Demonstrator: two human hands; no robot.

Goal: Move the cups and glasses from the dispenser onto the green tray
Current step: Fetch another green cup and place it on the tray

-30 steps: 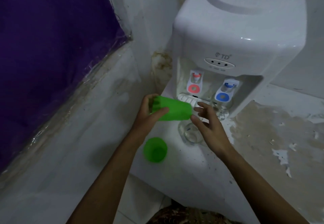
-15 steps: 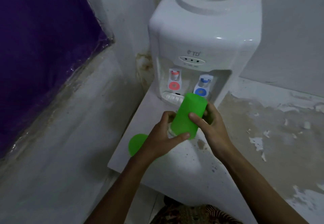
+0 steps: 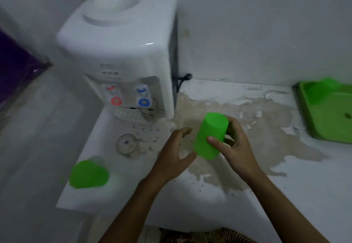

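Taking the white water dispenser (image 3: 122, 52) at the back left as the landmark: a purple sheet (image 3: 17, 67) hangs off to its left at the frame edge. In front of the dispenser and to its left, near the front corner of the white surface (image 3: 304, 195), stands a green cup (image 3: 88, 174), blurred. A clear glass (image 3: 126, 144) stands on the surface just in front of the dispenser's drip grille (image 3: 127, 113), and another clear glass (image 3: 150, 109) sits under the blue tap, against the grille. In front of the dispenser and to its right, the left hand (image 3: 174, 159) hovers with its grip spread, fingers apart and curved; its thumb tip lies just beside the lower edge of the held cup, and I cannot tell whether it touches. The right hand (image 3: 235, 147) has its grip pinching a second green cup (image 3: 210, 135), thumb on the near side and fingers behind; the cup is tilted, closed base up and away, above a stained patch of surface. Far to the dispenser's right, at the frame edge, lies the green tray (image 3: 331, 126), with a blurred green thing (image 3: 322, 88) at its back corner.
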